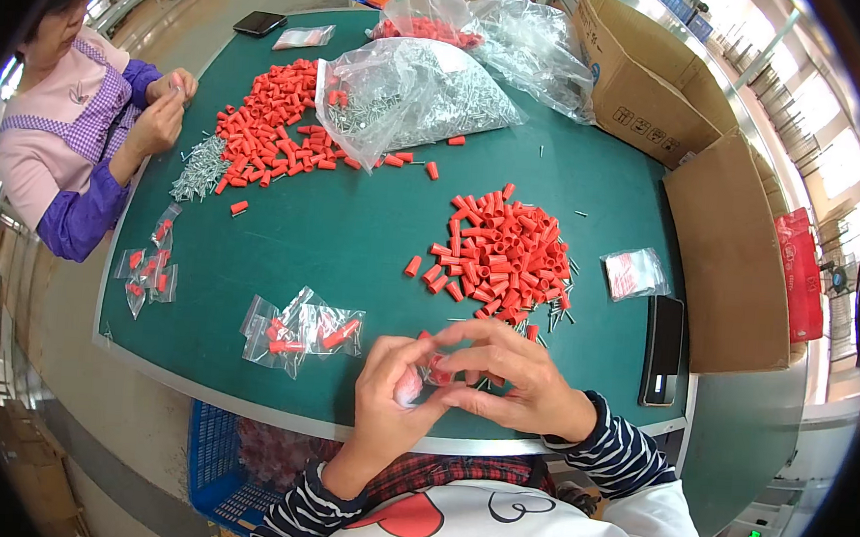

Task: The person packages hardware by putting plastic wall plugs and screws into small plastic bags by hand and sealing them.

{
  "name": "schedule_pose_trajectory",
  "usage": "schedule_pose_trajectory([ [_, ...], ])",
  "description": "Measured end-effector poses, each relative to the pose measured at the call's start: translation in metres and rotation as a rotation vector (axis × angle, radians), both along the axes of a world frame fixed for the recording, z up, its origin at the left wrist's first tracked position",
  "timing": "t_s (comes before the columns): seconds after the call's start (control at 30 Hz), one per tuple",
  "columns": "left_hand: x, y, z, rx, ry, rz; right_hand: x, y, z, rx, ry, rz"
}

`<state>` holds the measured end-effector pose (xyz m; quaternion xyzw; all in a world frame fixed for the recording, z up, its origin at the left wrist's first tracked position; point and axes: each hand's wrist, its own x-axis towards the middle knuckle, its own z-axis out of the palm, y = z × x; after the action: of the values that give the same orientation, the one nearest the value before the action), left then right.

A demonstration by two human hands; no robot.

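The left hand [383, 392] curls closed on a pale pinkish bundle [408, 386] near the table's front edge; the right hand [522, 378] faces it with bent fingers, thumb toward the left thumb, and between the two sits a red cap [439, 371] — whether the right fingertips are clamped on it, I cannot tell; just beyond lies a heap of red caps [510, 249] with screws [567, 311] at its right edge; to the left, small filled clear bags [303, 334] rest on the green table [353, 234]; across it, a co-worker [79, 124] holds both hands raised beside another heap of caps [287, 112].
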<state>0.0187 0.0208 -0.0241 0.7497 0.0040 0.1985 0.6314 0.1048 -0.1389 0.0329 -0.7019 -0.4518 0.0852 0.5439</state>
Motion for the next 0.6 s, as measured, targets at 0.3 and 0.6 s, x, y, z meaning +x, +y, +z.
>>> schedule_pose_trajectory([
  [0.3,-0.004,0.001,-0.004,0.048,0.012,0.028,-0.012,-0.019,-0.018,-0.112,0.139,-0.097],
  [0.6,-0.008,0.003,-0.003,-0.076,0.002,-0.115,-0.019,-0.012,-0.024,0.026,0.227,-0.204],
])
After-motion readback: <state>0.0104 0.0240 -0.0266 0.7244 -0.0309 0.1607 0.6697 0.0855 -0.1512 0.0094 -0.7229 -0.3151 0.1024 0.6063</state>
